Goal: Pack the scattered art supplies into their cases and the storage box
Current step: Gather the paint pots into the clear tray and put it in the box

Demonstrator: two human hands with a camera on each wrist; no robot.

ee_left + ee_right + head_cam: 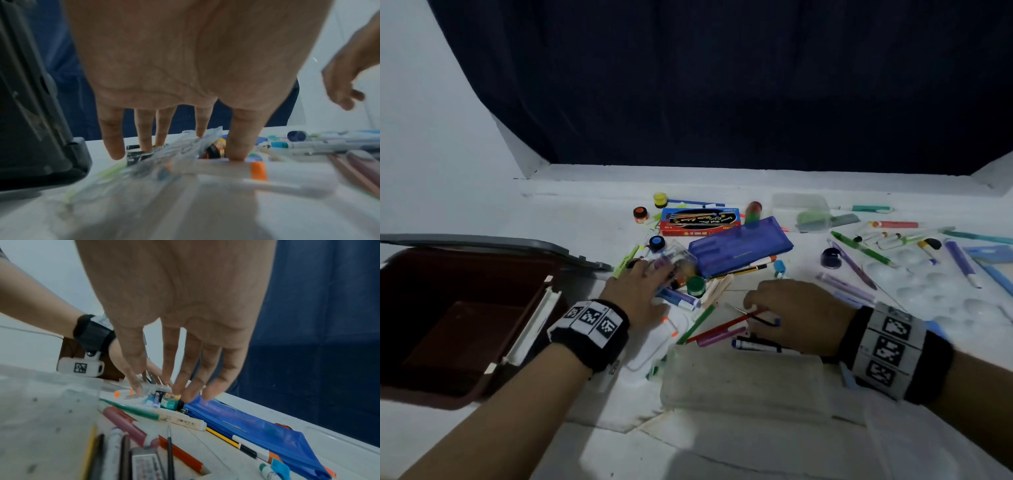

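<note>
- A frosted plastic case (744, 382) lies nearest on the white worktop (571, 219), just in front of the right hand (796, 313).
- The head view hides that hand's fingers under its back; the right wrist view shows the fingers (220, 373) straight and spread, released, above a red pencil (180, 452) and a green pen (131, 408).
- The left hand (637, 293) reaches over a clear crinkled bag (674, 262). Only the left wrist view shows its fingers (239, 138) straight, tips touching the bag (191, 142), curled round nothing.
- The brown storage box (448, 329) stands open at the left edge, its grey lid (482, 241) tilted behind.
- A blue zip pouch (741, 245) lies mid-worktop, a red brush box (700, 221) beyond it.
- Pens and markers spread to the right edge; bare worktop shows at far left.
- A dark curtain (722, 85) closes the far side.
</note>
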